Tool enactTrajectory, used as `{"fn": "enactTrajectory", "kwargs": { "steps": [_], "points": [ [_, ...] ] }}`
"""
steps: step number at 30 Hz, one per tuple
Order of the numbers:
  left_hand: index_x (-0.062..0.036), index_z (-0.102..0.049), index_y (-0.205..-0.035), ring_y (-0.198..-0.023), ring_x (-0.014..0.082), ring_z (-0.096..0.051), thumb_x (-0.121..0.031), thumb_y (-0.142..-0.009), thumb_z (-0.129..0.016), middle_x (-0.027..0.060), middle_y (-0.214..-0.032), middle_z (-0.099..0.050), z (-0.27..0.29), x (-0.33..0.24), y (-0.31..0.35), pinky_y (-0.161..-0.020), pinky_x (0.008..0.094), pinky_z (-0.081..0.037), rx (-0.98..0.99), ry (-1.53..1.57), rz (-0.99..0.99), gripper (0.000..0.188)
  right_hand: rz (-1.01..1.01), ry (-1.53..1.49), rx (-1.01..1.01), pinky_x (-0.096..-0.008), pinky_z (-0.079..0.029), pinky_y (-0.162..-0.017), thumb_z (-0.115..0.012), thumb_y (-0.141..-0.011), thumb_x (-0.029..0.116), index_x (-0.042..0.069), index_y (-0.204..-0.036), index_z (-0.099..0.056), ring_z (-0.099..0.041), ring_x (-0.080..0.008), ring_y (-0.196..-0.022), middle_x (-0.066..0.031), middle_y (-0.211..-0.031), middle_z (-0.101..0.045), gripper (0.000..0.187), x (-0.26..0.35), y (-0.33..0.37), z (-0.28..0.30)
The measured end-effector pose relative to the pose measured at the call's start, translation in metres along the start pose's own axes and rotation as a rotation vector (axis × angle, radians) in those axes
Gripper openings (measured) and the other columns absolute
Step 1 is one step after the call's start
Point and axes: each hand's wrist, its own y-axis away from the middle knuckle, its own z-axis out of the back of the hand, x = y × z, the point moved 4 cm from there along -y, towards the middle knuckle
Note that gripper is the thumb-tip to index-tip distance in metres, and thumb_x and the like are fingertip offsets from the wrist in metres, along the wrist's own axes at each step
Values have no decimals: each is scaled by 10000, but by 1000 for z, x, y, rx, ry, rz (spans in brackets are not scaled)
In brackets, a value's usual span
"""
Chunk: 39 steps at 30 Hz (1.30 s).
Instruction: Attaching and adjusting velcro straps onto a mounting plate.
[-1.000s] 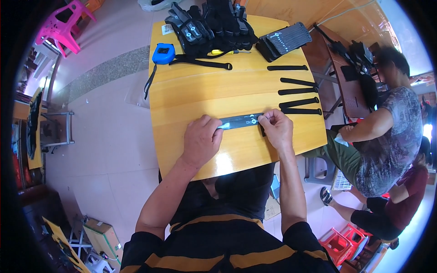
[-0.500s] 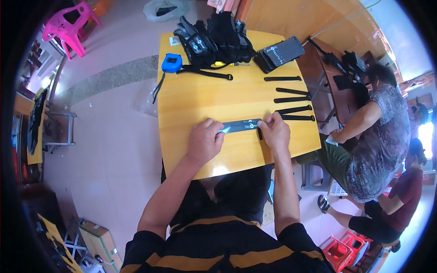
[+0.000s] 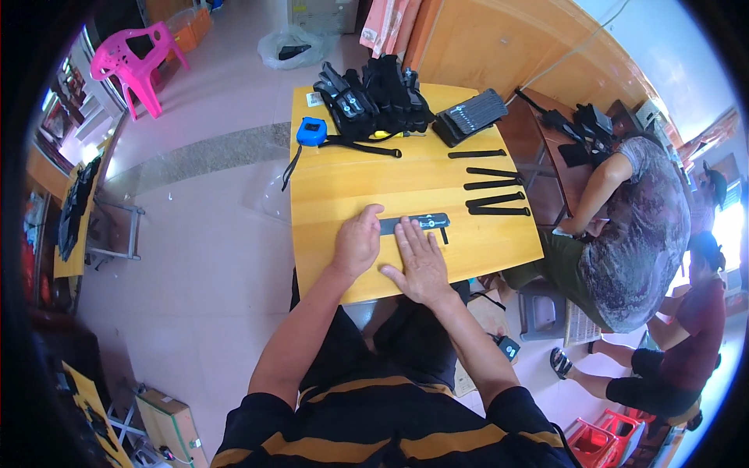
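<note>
A flat dark grey strip [image 3: 438, 220] with pale printing lies on the yellow table in front of me. My right hand [image 3: 422, 269] rests flat across its middle, fingers stretched and palm down. At the strip's left end is my left hand [image 3: 358, 242], its fingers curled around that end and partly hidden from view. A short black tab [image 3: 445, 235] sticks out below the strip's right end. Beyond my hands, to the right, several black hook-and-loop straps [image 3: 495, 186] lie spread on the table.
Toward the table's far edge sit a heap of black gloves [image 3: 374, 101], a blue tape measure [image 3: 312, 132] with a black strap beside it, and a stack of dark printed strips [image 3: 471, 117]. A seated person [image 3: 636, 234] is close on the right. A pink chair [image 3: 140, 66] stands far left.
My right hand has gone from gripping the strip's right end to lying flat on it. The strip now rests on the table. The view has shifted a little.
</note>
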Motion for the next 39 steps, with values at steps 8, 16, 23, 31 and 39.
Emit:
{"fn": "enactTrajectory", "kwargs": {
  "steps": [8,16,23,31,39],
  "points": [
    [-60,-579,-1205,-833,380,-678,-32,-913,-559,145,-867,-679,-2,5,2,-746,486,-536,10,-19,4,294,-261,66,-40,-549,-193,-1252,-477,-979,668,-19,-1589,-311,-247,-347,-1559,-195,-1676,-274,934,-62,20,8],
    [-62,-569,-1232,-839,383,-680,-68,-941,-555,154,-871,-676,-2,5,4,-750,486,-536,-10,-14,-15,292,-52,-53,-192,-609,-207,-1225,-571,-951,606,-17,-1558,-369,-248,-388,-1553,-219,-1657,-300,893,-19,10,19],
    [-37,-546,-1281,-842,376,-675,-66,-952,-519,160,-868,-663,1,0,-1,-755,476,-532,7,9,-17,331,57,-74,27,-555,-184,-1251,-494,-966,676,20,-1611,-284,-215,-334,-1571,-177,-1682,-267,943,6,-6,-6],
    [-30,-611,-1177,-806,356,-671,-36,-929,-561,152,-865,-655,11,-5,-16,-733,420,-535,52,142,141,253,-187,9,-26,-554,-174,-1253,-510,-958,668,-24,-1595,-286,-197,-340,-1576,-185,-1693,-234,966,-51,16,5],
    [-85,-658,-1141,-957,357,-687,-117,-859,-682,161,-1041,-674,66,34,-115,-773,487,-562,-139,-574,-49,285,-256,-146,-125,-567,-192,-1246,-593,-964,577,-79,-1568,-289,-194,-398,-1564,-267,-1671,-209,942,-52,21,14]
  ]
}}
